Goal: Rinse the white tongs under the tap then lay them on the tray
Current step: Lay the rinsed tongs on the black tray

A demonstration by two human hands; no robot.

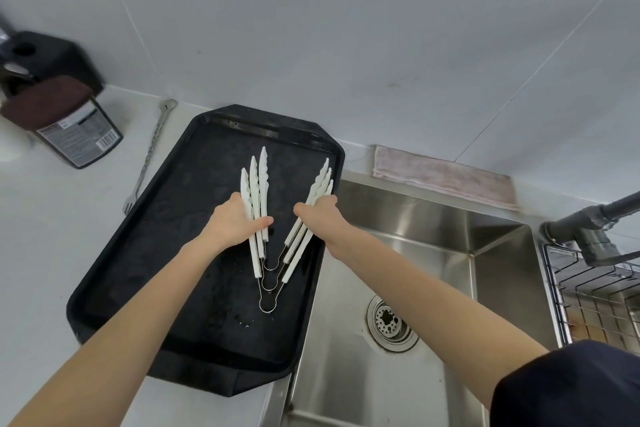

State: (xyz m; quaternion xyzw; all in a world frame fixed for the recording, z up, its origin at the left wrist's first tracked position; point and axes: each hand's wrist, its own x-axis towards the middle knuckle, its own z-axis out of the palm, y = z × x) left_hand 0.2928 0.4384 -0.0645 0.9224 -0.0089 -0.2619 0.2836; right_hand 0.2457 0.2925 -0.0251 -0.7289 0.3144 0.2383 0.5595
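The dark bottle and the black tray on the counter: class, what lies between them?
In the head view, a long metal fork with a twisted handle lies on the white counter between the dark bottle and the black tray, beside the tray's left rim.

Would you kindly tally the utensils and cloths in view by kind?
White tongs, nested on the black tray: 3
Metal fork on the counter: 1
Cloths: 2, pink behind the sink, brown at left
Total: 6

White counter [62,218]: black tray [145,274], metal fork [152,146], dark bottle [79,132], pink cloth [443,177].
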